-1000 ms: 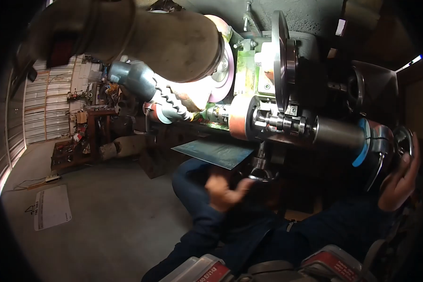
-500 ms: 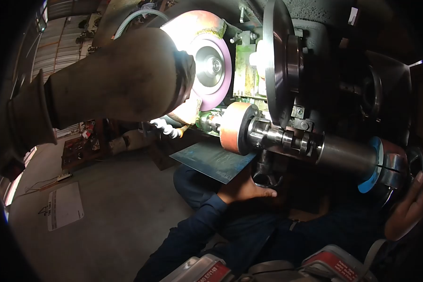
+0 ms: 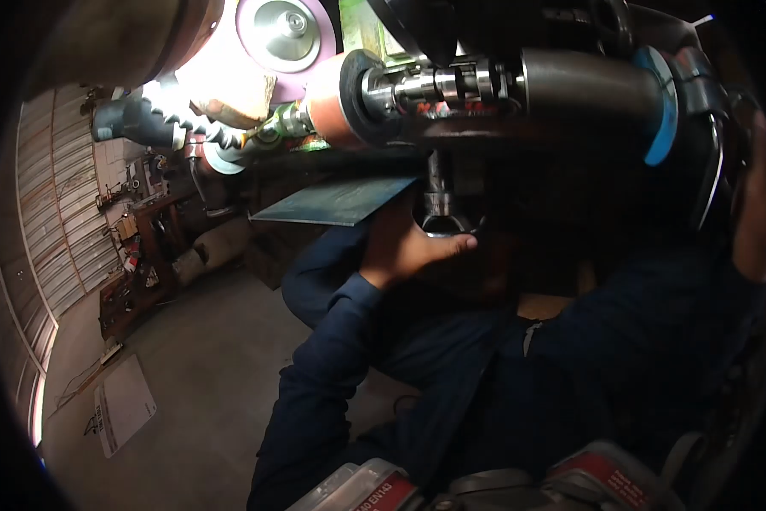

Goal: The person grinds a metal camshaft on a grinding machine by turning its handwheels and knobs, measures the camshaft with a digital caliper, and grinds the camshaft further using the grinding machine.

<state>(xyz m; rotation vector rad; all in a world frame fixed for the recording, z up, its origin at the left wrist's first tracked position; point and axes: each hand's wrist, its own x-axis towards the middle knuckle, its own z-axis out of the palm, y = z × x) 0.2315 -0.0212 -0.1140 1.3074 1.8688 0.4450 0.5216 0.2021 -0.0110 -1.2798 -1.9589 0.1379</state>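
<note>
My left hand [image 3: 395,247] is at a shiny metal handwheel [image 3: 441,228] below the machine. Its thumb lies along the near side, and the other fingers are hidden behind the wheel. A flat metal sheet [image 3: 336,201] juts out just above this wrist. At the far right, my right hand [image 3: 759,149] is raised beside dark machine parts; its fingers are dim and partly cut off, so their grip is unclear. Between and above the hands runs a shiny stepped shaft [image 3: 438,85], with an orange-brown drum [image 3: 327,100] at its left and a grey cylinder [image 3: 591,88] at its right.
A pink-rimmed grinding wheel [image 3: 315,64] stands brightly lit at the top. A segmented coolant hose [image 3: 200,128] bends near it. A blue collar [image 3: 662,106] circles the right end of the cylinder. A respirator [image 3: 361,490] shows at the bottom; a white sign [image 3: 127,404] lies on the floor.
My view has tilted down and shifted, so the machine sits higher in the picture. My left hand stays at the handwheel. My right hand has moved up along the machine's right side.
</note>
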